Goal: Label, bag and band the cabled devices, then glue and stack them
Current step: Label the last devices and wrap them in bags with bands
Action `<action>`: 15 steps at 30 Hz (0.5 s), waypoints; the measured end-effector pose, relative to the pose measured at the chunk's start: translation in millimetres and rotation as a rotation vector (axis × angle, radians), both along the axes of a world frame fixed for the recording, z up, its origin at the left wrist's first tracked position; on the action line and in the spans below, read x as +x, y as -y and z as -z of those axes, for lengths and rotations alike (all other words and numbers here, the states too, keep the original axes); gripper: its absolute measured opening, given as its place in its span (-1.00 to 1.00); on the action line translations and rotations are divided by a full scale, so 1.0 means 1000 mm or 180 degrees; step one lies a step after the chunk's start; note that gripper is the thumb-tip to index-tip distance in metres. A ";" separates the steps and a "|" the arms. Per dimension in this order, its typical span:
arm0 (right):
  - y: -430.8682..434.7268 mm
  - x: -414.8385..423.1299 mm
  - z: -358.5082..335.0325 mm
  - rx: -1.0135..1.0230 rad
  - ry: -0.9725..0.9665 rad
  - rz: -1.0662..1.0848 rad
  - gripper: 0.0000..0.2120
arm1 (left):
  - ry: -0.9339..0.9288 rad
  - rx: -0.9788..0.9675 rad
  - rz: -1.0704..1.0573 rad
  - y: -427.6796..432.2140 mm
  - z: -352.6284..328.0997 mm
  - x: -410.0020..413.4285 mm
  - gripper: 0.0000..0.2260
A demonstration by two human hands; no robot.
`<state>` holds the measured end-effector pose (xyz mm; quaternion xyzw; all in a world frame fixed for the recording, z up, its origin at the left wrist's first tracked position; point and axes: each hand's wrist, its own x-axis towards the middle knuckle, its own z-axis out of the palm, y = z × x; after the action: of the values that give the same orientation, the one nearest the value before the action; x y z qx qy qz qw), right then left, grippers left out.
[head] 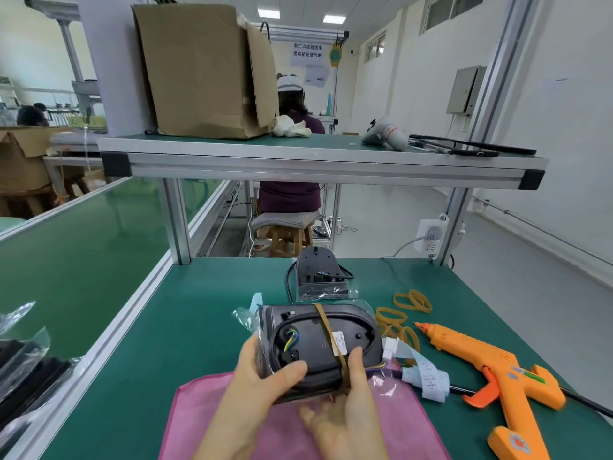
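1. Nearest: a pink mesh cloth mat (398, 426) is spread on the green bench top (199, 327). Both hands are held over it.
2. The left hand (262, 376) is wrapped round the near-left end of the black oval plastic housing in its clear bag (311, 346), thumb laid on the top face. The right hand (345, 403) is cupped under the right end, thumb raised beside the tan rubber band (326, 330). Both hands are gripping the housing.
3. The housing is held just above the mat, tilted toward the camera. Coloured wires are seen at a port on the left. A white sticker (339, 341) is seen beside the band, which is run across the short axis.
4. Handling, as judged: rigid moulded shell, fairly light. The bag film is likely slippery, so the shell may slide inside it. Hold is best taken across the two ends, not by the harness. The white plug (389, 348) and thin wires hanging out on the right look fragile and could snag.
5. Just right: a curled strip of white printed labels (428, 380). Beyond it an orange hot-glue gun (497, 370) is laid on its side, nozzle toward the bands and probably hot.
6. Farther: loose tan rubber bands (413, 302) are scattered. A second bagged black unit (320, 277) is stood near the back edge, cable looped beside it.
7. Farthest: an aluminium-framed upper shelf (298, 161) carries a brown cardboard box (199, 71).
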<state>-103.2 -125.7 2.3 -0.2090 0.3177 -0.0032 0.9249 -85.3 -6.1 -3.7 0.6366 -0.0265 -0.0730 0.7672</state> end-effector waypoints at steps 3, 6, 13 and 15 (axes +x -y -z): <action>0.001 -0.006 0.003 -0.0179 -0.0101 -0.0083 -0.44 | -0.0077 0.0005 0.0088 -0.014 -0.010 0.016 -0.22; 0.018 -0.008 0.010 -0.0412 -0.0110 -0.0061 -0.34 | -0.0053 0.0298 0.0305 -0.034 -0.020 0.031 -0.16; 0.084 -0.001 0.004 -0.1837 0.0606 0.0028 -0.29 | -0.0017 0.0648 0.1475 -0.067 -0.035 0.063 -0.30; 0.091 0.011 -0.001 -0.2798 0.0740 -0.0709 -0.52 | -0.0019 0.0883 0.1876 -0.068 -0.040 0.070 -0.32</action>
<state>-92.2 -216.3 3.6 -0.6120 0.1561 -0.0615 0.7729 -15.2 61.6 35.9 0.6999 -0.1972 -0.2967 0.6191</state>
